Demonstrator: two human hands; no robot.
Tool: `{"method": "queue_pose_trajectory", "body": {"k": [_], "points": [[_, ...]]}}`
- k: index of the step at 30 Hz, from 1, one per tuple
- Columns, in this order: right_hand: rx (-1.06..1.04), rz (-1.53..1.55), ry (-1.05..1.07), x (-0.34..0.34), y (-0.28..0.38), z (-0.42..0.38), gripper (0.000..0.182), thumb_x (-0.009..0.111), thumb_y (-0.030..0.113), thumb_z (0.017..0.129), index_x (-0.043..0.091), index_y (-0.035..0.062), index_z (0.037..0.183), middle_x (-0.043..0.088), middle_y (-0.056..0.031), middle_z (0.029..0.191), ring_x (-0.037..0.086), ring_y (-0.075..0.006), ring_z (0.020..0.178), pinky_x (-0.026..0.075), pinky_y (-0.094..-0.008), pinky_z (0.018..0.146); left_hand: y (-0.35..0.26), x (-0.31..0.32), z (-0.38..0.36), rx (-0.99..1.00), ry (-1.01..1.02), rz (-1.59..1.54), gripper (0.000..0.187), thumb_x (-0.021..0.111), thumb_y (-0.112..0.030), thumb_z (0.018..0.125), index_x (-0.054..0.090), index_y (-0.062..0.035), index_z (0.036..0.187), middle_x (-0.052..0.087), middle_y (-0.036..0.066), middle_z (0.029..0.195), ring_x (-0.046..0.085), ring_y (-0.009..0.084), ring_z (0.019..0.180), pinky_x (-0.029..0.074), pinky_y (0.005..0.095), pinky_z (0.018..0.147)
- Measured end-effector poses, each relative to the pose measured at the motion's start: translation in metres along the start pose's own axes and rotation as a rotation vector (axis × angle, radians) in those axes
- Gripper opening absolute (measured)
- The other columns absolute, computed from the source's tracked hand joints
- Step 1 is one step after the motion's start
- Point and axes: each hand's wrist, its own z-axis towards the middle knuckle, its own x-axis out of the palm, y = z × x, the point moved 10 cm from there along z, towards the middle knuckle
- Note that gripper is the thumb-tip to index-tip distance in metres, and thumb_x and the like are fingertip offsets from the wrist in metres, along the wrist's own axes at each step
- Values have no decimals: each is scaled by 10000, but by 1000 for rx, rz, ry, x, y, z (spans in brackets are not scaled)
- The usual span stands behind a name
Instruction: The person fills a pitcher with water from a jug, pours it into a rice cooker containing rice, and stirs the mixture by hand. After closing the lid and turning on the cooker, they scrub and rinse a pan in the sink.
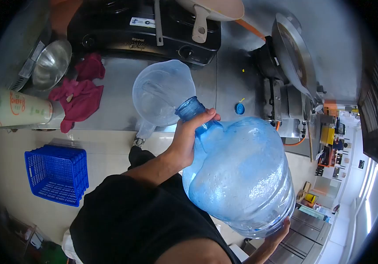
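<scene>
A large clear blue water bottle (246, 171) lies tilted across the view, its open neck pointing to the upper left. My left hand (186, 140) is wrapped round the bottle just below its mouth. Against its base at the lower right is my right hand (278, 234), partly hidden behind the plastic. The mouth overlaps the right rim of a translucent pitcher (156, 94) on the steel counter's front edge, its handle towards me. Faint streaks show inside the pitcher; whether water is flowing is unclear. A blue cap (240, 108) lies on the counter to the right.
A black gas stove (147, 44) stands behind the pitcher, with a pale pan (224, 9) on it. Left are a maroon cloth (83, 103), a steel bowl (52, 65) and a large paper tub (23, 109). A blue basket (57, 174) sits on the floor.
</scene>
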Motion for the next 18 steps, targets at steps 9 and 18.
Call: {"method": "queue_pose_trajectory", "body": {"k": [9,18], "points": [[114,-29,-40,20,1,-20,697,506,442,823,392,-35,1318,487,-198,1248,489,-328,1131,393,-426,950,7,-6,-3,-43,-7,45,246,633,-308,847,635,-74,924,637,70,941,606,210,906,481,365,831],[8,-79,-128,-15,8,-24,694,490,458,834,408,-53,1295,493,-170,1237,490,-306,1119,391,-417,936,11,2,-5,-54,-3,-28,158,640,-255,842,607,-114,907,638,71,966,598,219,941,473,389,852]]}}
